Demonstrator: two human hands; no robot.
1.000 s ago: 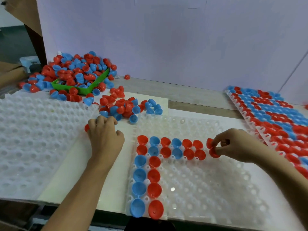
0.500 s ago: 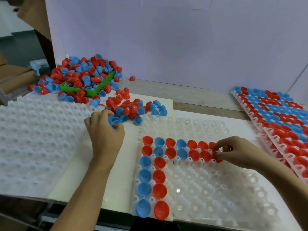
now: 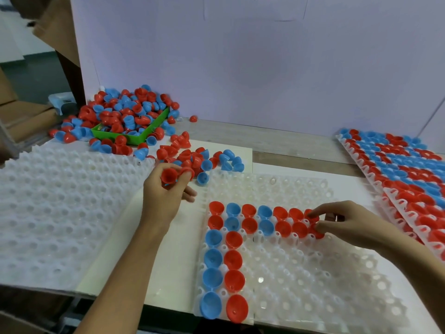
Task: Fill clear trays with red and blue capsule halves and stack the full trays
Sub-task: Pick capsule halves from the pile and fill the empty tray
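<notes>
Now the left hand (image 3: 166,194) lifts clear of the loose pile (image 3: 199,160) at centre frame with a red capsule half (image 3: 169,175) pinched open-side toward us. Half a second ago it was still digging among the pieces. A second red one seems to sit at its fingertips, though I cannot tell whether it is held. Over at the right, the right hand (image 3: 346,222) now presses two red halves (image 3: 313,221) down into the clear tray (image 3: 313,280), finger on the upper, thumb on the lower, where a second ago it was only bringing them in. That closes out the seventh column, so the next reds are ready to go.

Count on the tray, lower middle of the frame: two top rows of seven — ten red, four blue — plus four more rows of one blue and one red. That makes fourteen red, eight blue. Filled trays (image 3: 404,169) lie at the right edge, at least two overlapping. Empty trays (image 3: 60,208) wait at left; the green bin (image 3: 144,133) overflows upper left.
</notes>
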